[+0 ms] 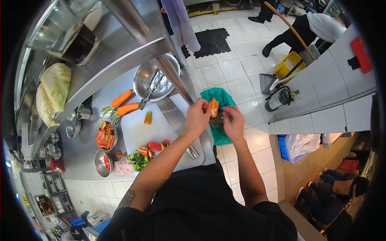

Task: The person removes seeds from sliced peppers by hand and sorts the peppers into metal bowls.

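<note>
My left hand point(197, 117) pinches an orange bell pepper piece point(214, 108) above a bin lined with a green bag point(222, 138). Just right of the pepper, my right hand point(234, 123) has its fingers bent together; whatever is in them, if anything, is too small to make out. Dark scraps show inside the bag. To the left, a knife point(192, 152) lies on the white cutting board point(134, 120). Also on the board are a yellow-green pepper piece point(148, 118), cut green peppers point(139, 160) and red pepper pieces point(155, 146).
Left of the board stand a bowl of orange-red pieces point(105, 138) and a smaller steel bowl point(102, 164). Carrots point(125, 108) lie near a colander point(165, 82) with tongs point(149, 88). A shelf post point(175, 80) rises close by. A person mops beyond a fire extinguisher point(277, 100).
</note>
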`<state>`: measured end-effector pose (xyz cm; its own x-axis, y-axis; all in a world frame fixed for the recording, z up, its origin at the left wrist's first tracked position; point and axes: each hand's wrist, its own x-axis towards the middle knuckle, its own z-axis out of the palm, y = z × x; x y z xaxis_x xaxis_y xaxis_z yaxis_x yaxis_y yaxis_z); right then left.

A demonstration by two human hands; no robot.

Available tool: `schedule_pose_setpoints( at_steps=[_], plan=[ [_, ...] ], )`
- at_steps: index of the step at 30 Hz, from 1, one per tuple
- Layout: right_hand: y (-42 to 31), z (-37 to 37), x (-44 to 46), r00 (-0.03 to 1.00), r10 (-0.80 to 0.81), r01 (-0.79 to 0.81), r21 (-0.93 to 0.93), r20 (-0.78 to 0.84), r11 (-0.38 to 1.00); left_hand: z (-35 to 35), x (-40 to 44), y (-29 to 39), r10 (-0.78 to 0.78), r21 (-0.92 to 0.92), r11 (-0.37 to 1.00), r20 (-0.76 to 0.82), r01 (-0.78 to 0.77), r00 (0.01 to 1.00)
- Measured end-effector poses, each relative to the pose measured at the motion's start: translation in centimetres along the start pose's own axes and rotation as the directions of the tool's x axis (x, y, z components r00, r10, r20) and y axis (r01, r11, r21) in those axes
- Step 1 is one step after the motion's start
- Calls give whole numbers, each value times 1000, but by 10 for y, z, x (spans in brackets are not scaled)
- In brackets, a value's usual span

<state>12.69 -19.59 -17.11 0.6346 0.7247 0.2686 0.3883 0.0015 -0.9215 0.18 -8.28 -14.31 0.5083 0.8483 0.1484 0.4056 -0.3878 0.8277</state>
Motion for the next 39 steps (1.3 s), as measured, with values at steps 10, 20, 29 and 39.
schedule_pose_setpoints(
  at_steps=[10,20,29,39],
  plan=[
    [8,15,2,978,-160,156,36,133,987,19,31,17,-33,-43,998,159,40,987],
    [76,-10,-6,986,-152,164,-548,68,820,16,33,6,33,-100,995,56,-28,998],
    [14,20,-15,978,211,-210,-108,-7,972,13,12,13,-16,-7,1000,157,17,988],
    [4,22,-33,954,299,-294,100,-31,950,17,-14,18,59,66,995,154,-70,986]
  ],
)
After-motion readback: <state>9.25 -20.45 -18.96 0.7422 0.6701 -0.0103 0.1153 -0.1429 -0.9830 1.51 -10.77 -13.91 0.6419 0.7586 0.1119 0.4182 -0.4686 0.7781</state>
